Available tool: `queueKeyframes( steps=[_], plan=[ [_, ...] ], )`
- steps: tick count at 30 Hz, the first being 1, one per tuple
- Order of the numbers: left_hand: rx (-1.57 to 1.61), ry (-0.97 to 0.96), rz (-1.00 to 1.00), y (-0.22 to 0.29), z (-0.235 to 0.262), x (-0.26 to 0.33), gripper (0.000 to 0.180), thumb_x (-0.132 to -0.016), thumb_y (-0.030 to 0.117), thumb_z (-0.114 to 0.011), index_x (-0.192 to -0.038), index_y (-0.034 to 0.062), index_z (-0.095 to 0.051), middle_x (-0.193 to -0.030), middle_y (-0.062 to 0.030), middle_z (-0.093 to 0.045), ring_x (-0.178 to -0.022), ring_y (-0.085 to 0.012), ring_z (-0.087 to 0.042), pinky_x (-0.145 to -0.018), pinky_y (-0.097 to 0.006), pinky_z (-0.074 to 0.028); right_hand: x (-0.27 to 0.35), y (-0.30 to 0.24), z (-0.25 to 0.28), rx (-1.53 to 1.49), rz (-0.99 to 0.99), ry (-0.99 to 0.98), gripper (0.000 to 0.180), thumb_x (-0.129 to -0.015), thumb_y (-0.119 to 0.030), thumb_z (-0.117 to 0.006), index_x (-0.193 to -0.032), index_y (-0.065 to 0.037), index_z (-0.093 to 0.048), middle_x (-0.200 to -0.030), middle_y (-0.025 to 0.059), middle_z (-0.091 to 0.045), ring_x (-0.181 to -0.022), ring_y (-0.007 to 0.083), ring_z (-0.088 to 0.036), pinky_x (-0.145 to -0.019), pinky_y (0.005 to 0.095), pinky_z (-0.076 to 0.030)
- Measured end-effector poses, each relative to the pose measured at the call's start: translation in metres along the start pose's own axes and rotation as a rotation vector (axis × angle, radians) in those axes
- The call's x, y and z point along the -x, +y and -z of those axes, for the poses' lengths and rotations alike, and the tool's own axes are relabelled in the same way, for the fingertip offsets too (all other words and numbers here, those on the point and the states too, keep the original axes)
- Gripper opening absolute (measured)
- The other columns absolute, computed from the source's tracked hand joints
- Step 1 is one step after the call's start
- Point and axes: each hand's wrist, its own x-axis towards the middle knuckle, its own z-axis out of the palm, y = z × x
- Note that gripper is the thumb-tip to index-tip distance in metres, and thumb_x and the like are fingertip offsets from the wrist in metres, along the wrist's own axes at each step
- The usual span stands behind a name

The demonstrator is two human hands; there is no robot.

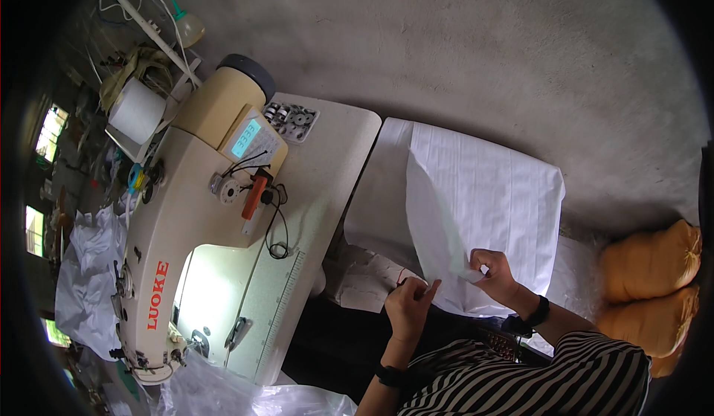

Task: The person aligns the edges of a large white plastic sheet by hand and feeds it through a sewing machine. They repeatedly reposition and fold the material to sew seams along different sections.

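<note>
A white woven sheet (483, 200) lies spread over a side surface to the right of the sewing table. My right hand (494, 276) pinches the sheet's near edge with fingers closed on the cloth. My left hand (410, 303) sits just to its left, fingers curled, gripping the same near edge. Both wrists wear dark bands. The sleeves are striped black and white.
A cream industrial sewing machine (186, 230) stands on a pale table (327, 163) at left, with a white thread cone (136, 111) behind it. Clear plastic bags (245, 397) lie below. Orange stuffed sacks (651, 267) sit at right on the concrete floor (461, 52).
</note>
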Motion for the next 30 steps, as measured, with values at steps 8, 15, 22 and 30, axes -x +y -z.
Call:
queueKeyframes(
  steps=[8, 15, 22, 30],
  plan=[
    [-0.081, -0.011, -0.194, 0.005, 0.004, -0.001, 0.039, -0.069, 0.012, -0.087, -0.062, 0.005, -0.05, -0.053, -0.0064, -0.049, -0.044, -0.0196, -0.046, -0.046, -0.032, -0.038, 0.002, -0.003, -0.001, 0.059, 0.064, -0.095, 0.036, -0.063, -0.001, -0.08, -0.068, -0.002, -0.044, -0.066, 0.0124, -0.052, -0.058, 0.0281, -0.054, -0.053, 0.0327, -0.042],
    [-0.079, -0.043, -0.318, 0.027, 0.023, -0.013, 0.038, -0.064, 0.01, -0.087, -0.092, 0.0053, -0.061, -0.095, -0.0097, -0.064, -0.073, -0.0251, -0.062, -0.066, -0.036, -0.05, -0.007, -0.02, -0.002, 0.058, 0.055, -0.122, 0.04, -0.066, -0.005, -0.082, -0.067, -0.003, -0.042, -0.061, 0.0097, -0.047, -0.053, 0.0261, -0.049, -0.05, 0.0334, -0.04],
    [0.349, -0.144, -0.173, -0.003, -0.004, -0.014, 0.02, -0.085, -0.003, -0.067, -0.102, 0.0052, -0.06, -0.113, -0.0095, -0.067, -0.094, -0.0236, -0.065, -0.086, -0.03, -0.049, -0.016, 0.029, 0.055, 0.177, 0.12, -0.309, 0.03, -0.076, -0.011, -0.081, -0.069, -0.004, -0.052, -0.062, 0.0077, -0.05, -0.055, 0.021, -0.053, -0.052, 0.033, -0.042],
    [1.399, -0.119, 0.496, -0.044, 0.005, 0.004, 0.013, -0.098, 0.008, -0.052, -0.111, 0.0088, -0.056, -0.106, -0.0042, -0.061, -0.102, -0.0179, -0.059, -0.093, -0.037, -0.047, -0.015, 0.085, 0.325, 1.245, -0.619, 0.737, 0.015, -0.092, -0.018, -0.057, -0.09, -0.004, -0.058, -0.1, 0.0131, -0.064, -0.094, 0.0319, -0.061, -0.081, 0.0447, -0.048]
  ],
)
